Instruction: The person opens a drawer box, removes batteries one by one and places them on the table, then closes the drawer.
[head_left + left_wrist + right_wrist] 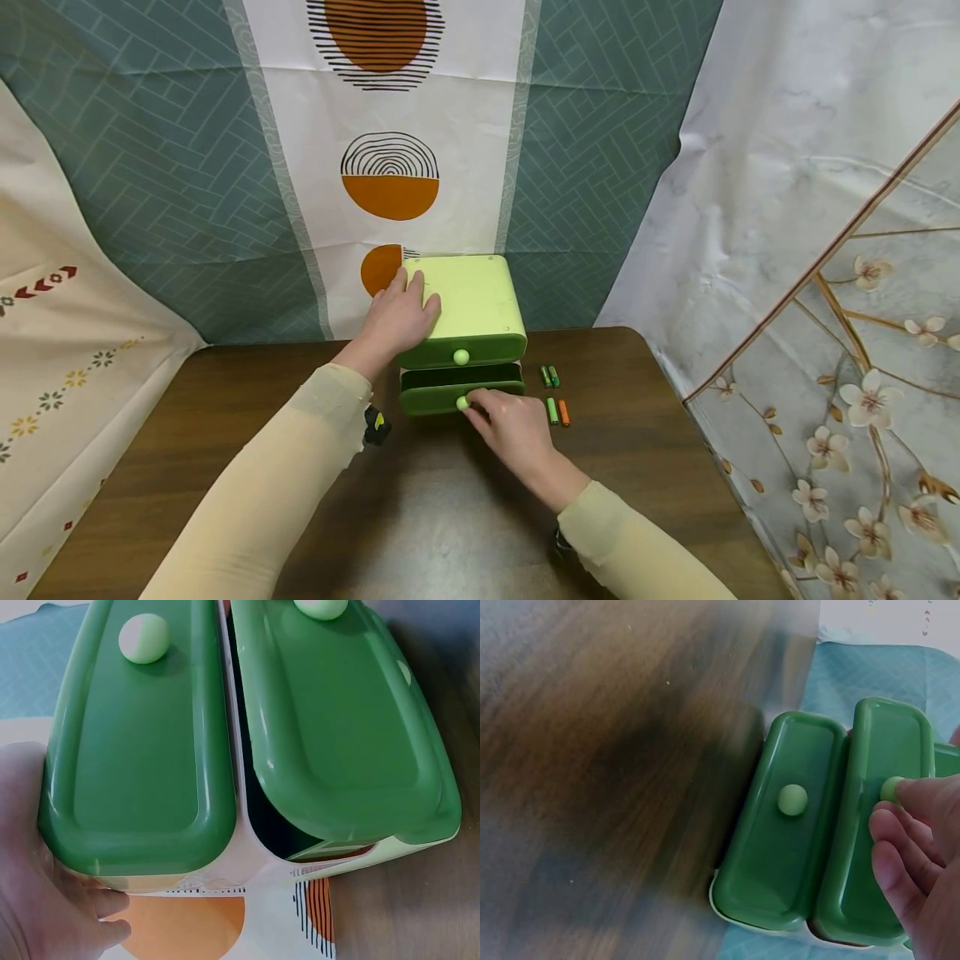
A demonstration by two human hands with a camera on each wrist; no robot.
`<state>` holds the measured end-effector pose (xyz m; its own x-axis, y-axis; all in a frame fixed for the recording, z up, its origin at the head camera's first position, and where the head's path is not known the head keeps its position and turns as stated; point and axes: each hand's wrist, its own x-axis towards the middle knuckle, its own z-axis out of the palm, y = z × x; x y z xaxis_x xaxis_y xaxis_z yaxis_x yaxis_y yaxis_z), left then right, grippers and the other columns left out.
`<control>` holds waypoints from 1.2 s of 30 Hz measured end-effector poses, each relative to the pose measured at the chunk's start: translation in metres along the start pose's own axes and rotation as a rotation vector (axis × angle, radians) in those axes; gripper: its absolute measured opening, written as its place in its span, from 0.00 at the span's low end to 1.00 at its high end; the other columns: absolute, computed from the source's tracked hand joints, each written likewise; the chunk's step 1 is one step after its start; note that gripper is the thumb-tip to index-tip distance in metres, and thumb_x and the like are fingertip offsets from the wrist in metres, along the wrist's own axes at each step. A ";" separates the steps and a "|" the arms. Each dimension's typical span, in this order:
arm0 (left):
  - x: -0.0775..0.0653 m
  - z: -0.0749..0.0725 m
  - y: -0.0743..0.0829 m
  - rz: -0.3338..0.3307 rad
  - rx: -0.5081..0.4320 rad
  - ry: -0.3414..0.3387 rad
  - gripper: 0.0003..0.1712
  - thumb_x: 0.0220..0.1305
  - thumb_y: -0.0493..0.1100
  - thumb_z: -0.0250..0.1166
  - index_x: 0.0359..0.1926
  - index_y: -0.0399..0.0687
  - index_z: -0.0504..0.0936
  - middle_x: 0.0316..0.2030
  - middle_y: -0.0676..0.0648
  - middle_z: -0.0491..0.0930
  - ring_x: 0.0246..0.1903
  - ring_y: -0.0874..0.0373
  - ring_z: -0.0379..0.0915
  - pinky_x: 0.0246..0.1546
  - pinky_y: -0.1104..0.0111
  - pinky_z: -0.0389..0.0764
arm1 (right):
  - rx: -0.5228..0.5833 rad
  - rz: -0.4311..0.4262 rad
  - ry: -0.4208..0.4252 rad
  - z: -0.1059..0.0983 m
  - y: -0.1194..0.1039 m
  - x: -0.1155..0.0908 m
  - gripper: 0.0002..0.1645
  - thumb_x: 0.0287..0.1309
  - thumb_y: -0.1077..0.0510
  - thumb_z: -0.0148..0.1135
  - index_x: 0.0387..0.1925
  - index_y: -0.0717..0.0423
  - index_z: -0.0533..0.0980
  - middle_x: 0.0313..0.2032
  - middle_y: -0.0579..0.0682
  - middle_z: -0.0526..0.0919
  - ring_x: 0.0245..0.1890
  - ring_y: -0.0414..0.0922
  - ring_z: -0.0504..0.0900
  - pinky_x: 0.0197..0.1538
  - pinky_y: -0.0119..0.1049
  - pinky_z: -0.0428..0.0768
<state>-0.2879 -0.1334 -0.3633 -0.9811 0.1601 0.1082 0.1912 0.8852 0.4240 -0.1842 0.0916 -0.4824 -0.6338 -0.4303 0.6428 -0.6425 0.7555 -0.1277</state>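
Observation:
A small cabinet [476, 292] with a pale green top stands against the back wall, its green drawers stacked one above another. My left hand [401, 317] rests on the left part of its top, fingers extended. The upper drawer [427, 354] is closed. Below it, the middle drawer [427, 400] is pulled partway out, with a dark gap above its front. My right hand [513, 429] pinches that drawer's round knob [891, 789] between thumb and fingers. In the right wrist view, the lowest drawer [769, 862] shows with its own knob [793, 800].
Right of the cabinet, a pair of green batteries [550, 377] lies on the brown table [637, 475]. Nearer to me are a light green battery [552, 411] and an orange battery [564, 412]. Patterned cloths [600, 167] hang behind and on both sides.

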 end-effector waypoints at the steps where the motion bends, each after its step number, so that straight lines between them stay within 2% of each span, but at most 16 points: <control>1: 0.000 0.000 0.000 -0.001 0.000 -0.001 0.43 0.87 0.59 0.40 0.88 0.35 0.51 0.87 0.29 0.42 0.85 0.31 0.44 0.84 0.42 0.45 | -0.005 0.002 -0.001 0.001 0.001 0.001 0.08 0.66 0.50 0.82 0.43 0.44 0.90 0.36 0.39 0.92 0.25 0.36 0.87 0.20 0.31 0.71; 13: 0.000 -0.002 0.002 0.006 0.003 -0.011 0.43 0.88 0.58 0.40 0.88 0.34 0.51 0.87 0.29 0.42 0.85 0.31 0.44 0.84 0.41 0.46 | -0.026 0.036 -0.027 0.008 0.009 0.012 0.09 0.67 0.50 0.82 0.45 0.46 0.90 0.36 0.41 0.93 0.23 0.37 0.85 0.21 0.34 0.74; 25: 0.000 -0.001 0.001 0.006 -0.004 -0.031 0.43 0.88 0.58 0.39 0.89 0.35 0.50 0.87 0.29 0.40 0.85 0.32 0.41 0.84 0.41 0.46 | -0.041 0.059 -0.037 0.012 0.014 0.020 0.09 0.67 0.48 0.81 0.45 0.43 0.90 0.38 0.39 0.93 0.26 0.37 0.88 0.24 0.37 0.80; 36: 0.001 -0.007 0.003 0.007 -0.003 -0.050 0.43 0.88 0.58 0.39 0.89 0.34 0.49 0.87 0.28 0.40 0.86 0.32 0.41 0.84 0.41 0.46 | -0.037 0.085 -0.055 0.015 0.013 0.026 0.09 0.68 0.48 0.80 0.45 0.43 0.90 0.38 0.39 0.94 0.28 0.37 0.89 0.26 0.38 0.82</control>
<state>-0.2881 -0.1337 -0.3553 -0.9799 0.1882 0.0657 0.1981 0.8828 0.4259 -0.2156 0.0827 -0.4782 -0.7087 -0.3898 0.5880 -0.5697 0.8079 -0.1510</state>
